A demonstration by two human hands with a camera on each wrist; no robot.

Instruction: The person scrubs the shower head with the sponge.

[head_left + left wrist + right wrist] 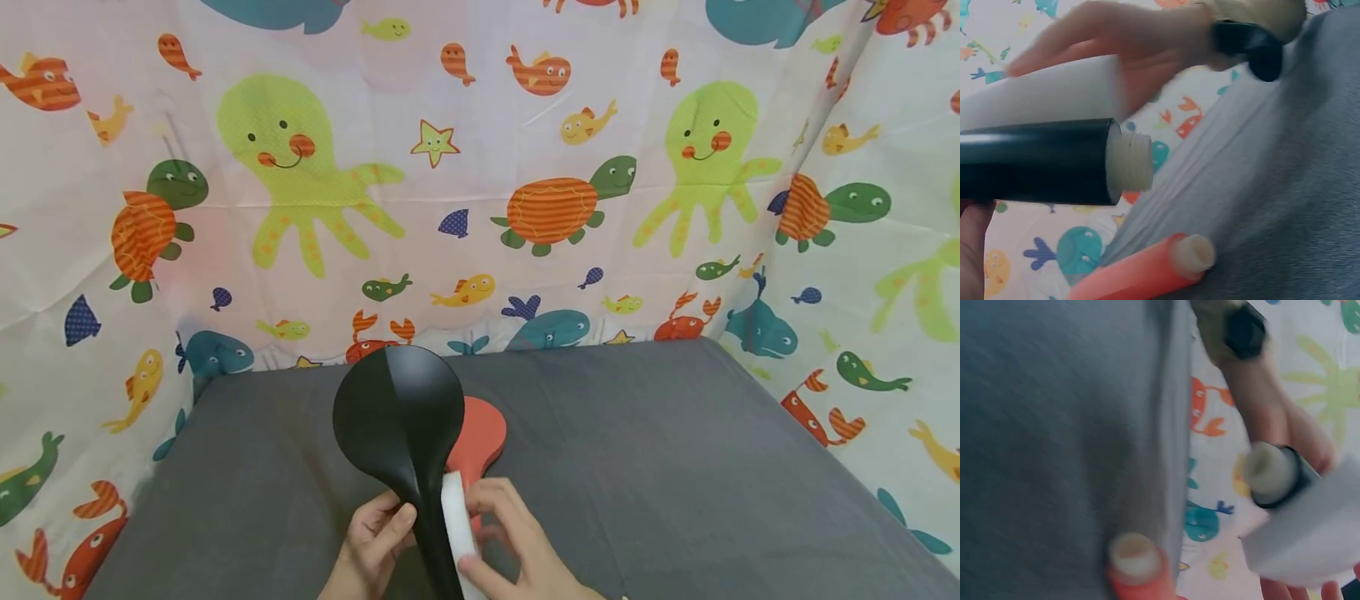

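My left hand (372,542) holds a black ladle-shaped piece (405,425) by its long handle, thumb in front. Its round head points up and away, and in the left wrist view a pale threaded neck (1132,161) sticks out of the handle end. A smooth white block (458,525), perhaps a sponge, lies along the right side of that handle, touching it. Between thumb and fingers, my right hand (525,546) grips this block. Behind them on the grey cloth lies a similar red piece (480,429), its pale neck (1135,556) seen in the right wrist view.
The grey cloth-covered table (637,467) spreads to both sides of the hands. A white curtain (465,108) printed with sea animals hangs behind the table and along its left and right edges.
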